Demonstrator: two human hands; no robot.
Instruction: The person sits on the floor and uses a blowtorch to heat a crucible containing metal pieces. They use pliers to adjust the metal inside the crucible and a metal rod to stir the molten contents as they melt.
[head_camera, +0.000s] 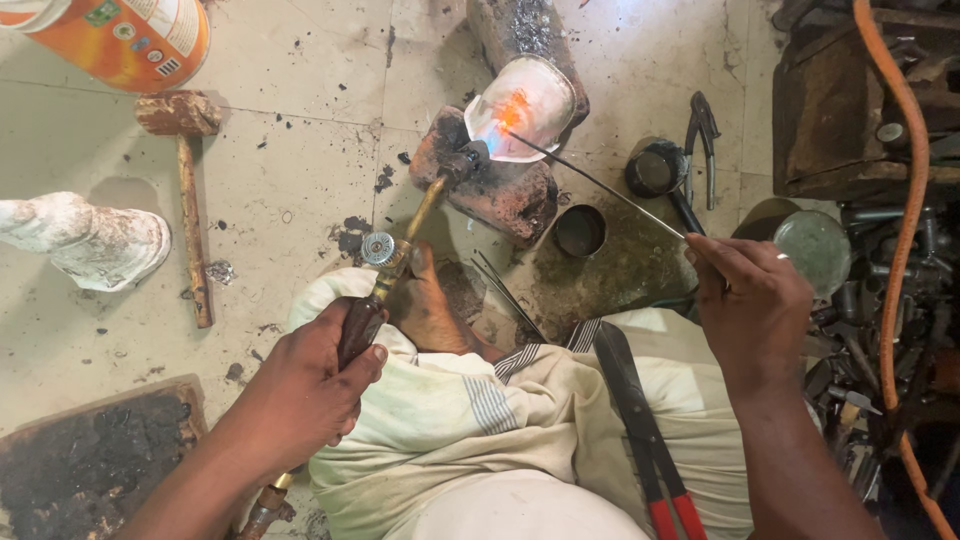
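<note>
Holding the torch (400, 255) by its dark handle in our closed left hand (305, 385), we pinch a thin stiff rod (600, 185) in our right hand (750, 300); its far tip touches the glowing metal piece (520, 105), surely hot and best left untouched.

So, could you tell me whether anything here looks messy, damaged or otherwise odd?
Yes: black soot and debris are scattered over the tiled floor, thickest around the scorched bricks under the glowing metal cup. The hammer looks rusty and worn.
</note>
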